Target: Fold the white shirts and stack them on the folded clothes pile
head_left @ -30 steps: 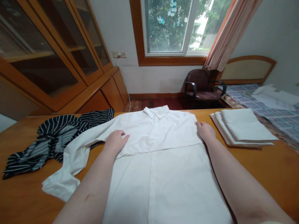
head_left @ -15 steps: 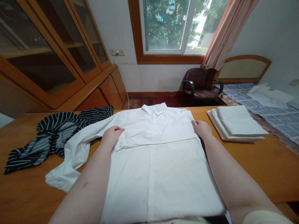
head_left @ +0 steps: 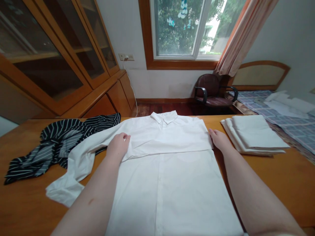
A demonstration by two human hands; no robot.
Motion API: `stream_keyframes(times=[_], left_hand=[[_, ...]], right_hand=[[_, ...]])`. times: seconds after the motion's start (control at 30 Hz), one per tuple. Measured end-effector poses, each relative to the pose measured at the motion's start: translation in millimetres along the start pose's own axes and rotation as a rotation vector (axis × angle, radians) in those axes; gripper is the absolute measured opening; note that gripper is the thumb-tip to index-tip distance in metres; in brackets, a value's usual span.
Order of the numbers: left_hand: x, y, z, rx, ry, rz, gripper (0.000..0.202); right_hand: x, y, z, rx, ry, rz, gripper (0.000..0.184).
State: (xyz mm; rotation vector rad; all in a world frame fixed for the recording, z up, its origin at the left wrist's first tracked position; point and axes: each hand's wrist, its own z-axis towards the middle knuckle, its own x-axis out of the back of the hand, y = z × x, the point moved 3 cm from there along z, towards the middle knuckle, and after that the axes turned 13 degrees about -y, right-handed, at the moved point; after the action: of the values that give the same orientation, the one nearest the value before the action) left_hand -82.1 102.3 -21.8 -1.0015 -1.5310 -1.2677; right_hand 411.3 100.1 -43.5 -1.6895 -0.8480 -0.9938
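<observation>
A white collared shirt (head_left: 187,183) lies front up, one sleeve folded across its chest and the other stretched out to the left. My left hand (head_left: 119,144) is closed, thumb against fingers, on the end of the folded sleeve (head_left: 147,147). At the shirt's right side, below the shoulder, my right hand (head_left: 219,139) has its fingers curled together at the edge of the fold; its lower fingers are partly hidden. The shirt's hem runs out of view at the bottom.
A crumpled black-and-white striped garment (head_left: 59,139) lies left, partly under the outstretched sleeve. A stack of folded white cloth (head_left: 258,134) rests on the wooden table (head_left: 265,177) at right. Beyond the table are a chair (head_left: 211,91), a bed (head_left: 292,114) and a cabinet (head_left: 98,101).
My right hand has moved slightly outward to the right, and the fold's right edge shifts a little that way. The left hand stays at the sleeve end. The whole view has shifted slightly.
</observation>
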Motion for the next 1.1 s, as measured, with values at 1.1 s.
stream_keyframes(times=[1.1], left_hand=[[-41.1, 49, -25, -0.545, -0.551, 0.152, 0.077]], right_hand=[[-34, -28, 2, 0.075, -0.143, -0.327, 0.071]])
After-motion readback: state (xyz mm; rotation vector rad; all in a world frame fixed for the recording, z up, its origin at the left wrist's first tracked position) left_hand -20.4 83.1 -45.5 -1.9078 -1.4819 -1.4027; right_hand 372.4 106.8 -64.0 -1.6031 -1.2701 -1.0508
